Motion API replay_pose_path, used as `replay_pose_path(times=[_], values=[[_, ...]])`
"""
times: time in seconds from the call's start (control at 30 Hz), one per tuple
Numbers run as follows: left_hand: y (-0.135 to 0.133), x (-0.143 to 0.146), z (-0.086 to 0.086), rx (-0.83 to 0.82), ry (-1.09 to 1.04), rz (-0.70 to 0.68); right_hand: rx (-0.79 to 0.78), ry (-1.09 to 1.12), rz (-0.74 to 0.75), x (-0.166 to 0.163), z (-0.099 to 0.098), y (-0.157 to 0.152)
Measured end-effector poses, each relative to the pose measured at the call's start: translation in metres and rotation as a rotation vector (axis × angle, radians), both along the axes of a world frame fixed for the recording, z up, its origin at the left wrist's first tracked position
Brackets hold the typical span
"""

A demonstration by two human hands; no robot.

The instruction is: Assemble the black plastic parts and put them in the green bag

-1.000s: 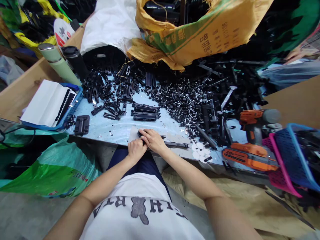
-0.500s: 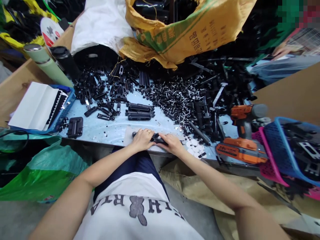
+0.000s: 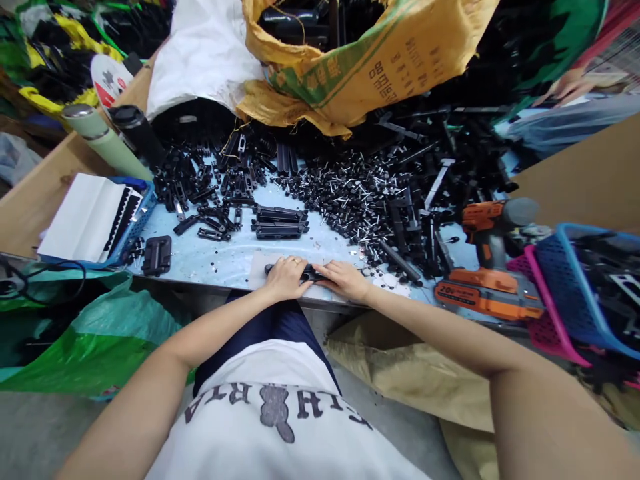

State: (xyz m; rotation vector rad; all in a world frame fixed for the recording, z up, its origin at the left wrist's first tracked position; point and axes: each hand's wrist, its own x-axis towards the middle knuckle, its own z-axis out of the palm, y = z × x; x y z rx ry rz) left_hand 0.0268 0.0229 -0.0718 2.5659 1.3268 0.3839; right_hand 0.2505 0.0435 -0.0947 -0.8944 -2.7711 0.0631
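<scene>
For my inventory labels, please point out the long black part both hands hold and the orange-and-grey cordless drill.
Long black part (image 3: 312,274): head view, on the stretch between left hand (image 3: 287,278) and right hand (image 3: 346,280).
Orange-and-grey cordless drill (image 3: 491,254): head view, on the grip.

light-blue bench top (image 3: 230,257), heaped small screws (image 3: 350,190), stacked black parts (image 3: 279,223), orange cordless drill (image 3: 493,277)

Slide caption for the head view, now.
Left hand and right hand on a black part, small pieces heaped beyond.
</scene>
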Motion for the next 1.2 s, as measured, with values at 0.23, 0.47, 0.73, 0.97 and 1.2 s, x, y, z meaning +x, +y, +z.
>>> replay_pose_path(times=[0.23, 0.47, 0.73, 0.97, 1.2], values=[[0.004, -0.026, 0.008, 0.093, 0.104, -0.051, 0.076, -0.059, -0.182, 0.002, 0.023, 0.003], [-0.045, -0.038, 0.069, 0.109, -0.608, -0.336, -0.326, 0.538, 0.376, -0.033, 0.105, -0.055], [-0.064, -0.013, 0.052, 0.391, -0.887, -0.179, -0.35, 1.408, -0.151, -0.131, 0.038, -0.063], [0.01, -0.052, -0.005, 0.469, -0.006, -0.017, -0.153, 0.76, -0.456, -0.112, 0.035, 0.138], [0.069, -0.044, -0.009, 0.25, 0.166, 0.064, -0.15, 0.075, -0.824, -0.137, 0.046, 0.292]])
